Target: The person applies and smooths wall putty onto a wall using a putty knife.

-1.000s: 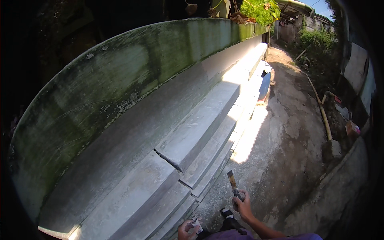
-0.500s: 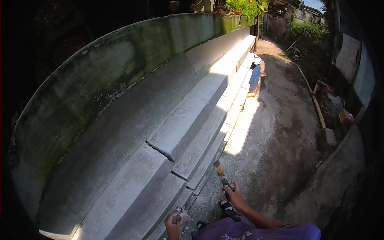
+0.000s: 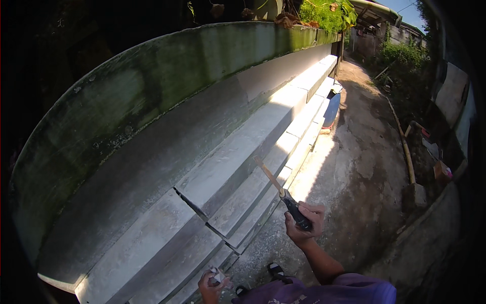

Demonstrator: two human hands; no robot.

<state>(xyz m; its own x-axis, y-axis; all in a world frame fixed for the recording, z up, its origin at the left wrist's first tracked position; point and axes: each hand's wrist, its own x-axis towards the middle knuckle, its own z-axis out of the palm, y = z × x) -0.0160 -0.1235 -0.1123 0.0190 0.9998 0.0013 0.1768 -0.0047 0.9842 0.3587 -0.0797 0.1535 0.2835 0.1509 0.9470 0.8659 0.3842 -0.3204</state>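
Observation:
My right hand [image 3: 313,223] is wrapped round the black handle of a putty knife [image 3: 271,176]. Its narrow, rust-brown blade points up and away, in front of the stacked blocks; whether the tip touches them I cannot tell. Low in the picture, my left hand [image 3: 206,288] is closed round a small whitish-grey crumpled lump [image 3: 217,276], its kind unclear. Long pale grey blocks [image 3: 243,142] lie in stepped rows along the wall to my left. A dark, open joint [image 3: 190,203] separates two top-row blocks, and similar cracks run through the lower rows.
A mossy, curved concrete ledge [image 3: 167,71] overhangs the blocks, with green plants [image 3: 321,12] at its far end. Beyond the rows stands a blue container [image 3: 331,109]. A concrete path [image 3: 359,137] runs along the right, bordered by a long pole [image 3: 402,147] and debris.
My right hand has risen and moved forward with the putty knife, its blade now turned more edge-on and up toward the blocks. My left hand stays low with the lump. The view has shifted slightly.

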